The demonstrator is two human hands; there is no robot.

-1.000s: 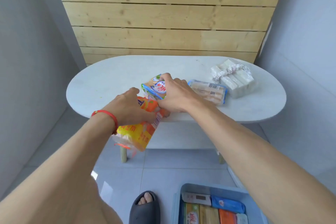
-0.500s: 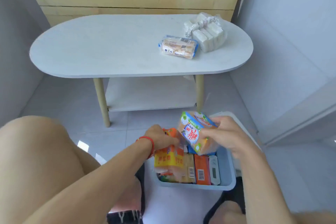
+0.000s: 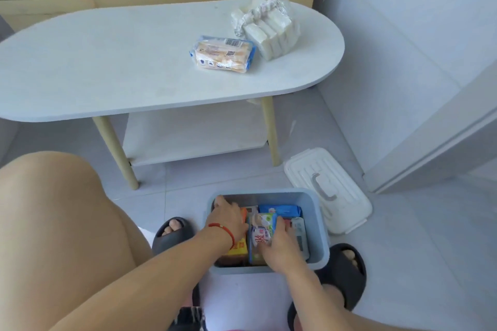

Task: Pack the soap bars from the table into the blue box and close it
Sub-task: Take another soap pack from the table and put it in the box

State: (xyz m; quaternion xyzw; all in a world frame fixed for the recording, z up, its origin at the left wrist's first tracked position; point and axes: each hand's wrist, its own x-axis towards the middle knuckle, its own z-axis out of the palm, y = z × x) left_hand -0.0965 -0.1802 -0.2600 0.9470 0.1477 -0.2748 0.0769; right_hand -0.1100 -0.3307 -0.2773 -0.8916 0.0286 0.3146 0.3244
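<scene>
Left hand now down inside blue box, fingers flat on orange-yellow soap pack, no longer lifted. Right hand pressing blue-edged soap pack, grip unclear. Two soap packs left on table: wrapped tan pack, clear white bundle. One white lid on floor, beside box.

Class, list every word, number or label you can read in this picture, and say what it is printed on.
None reads in full.
Clear-wrapped tan soap pack on the table: barcode and square code, digits too small.
White-and-blue soap packet in the blue plastic box: large red characters, blurred.
Yellow packet: red characters, mostly hidden.
</scene>
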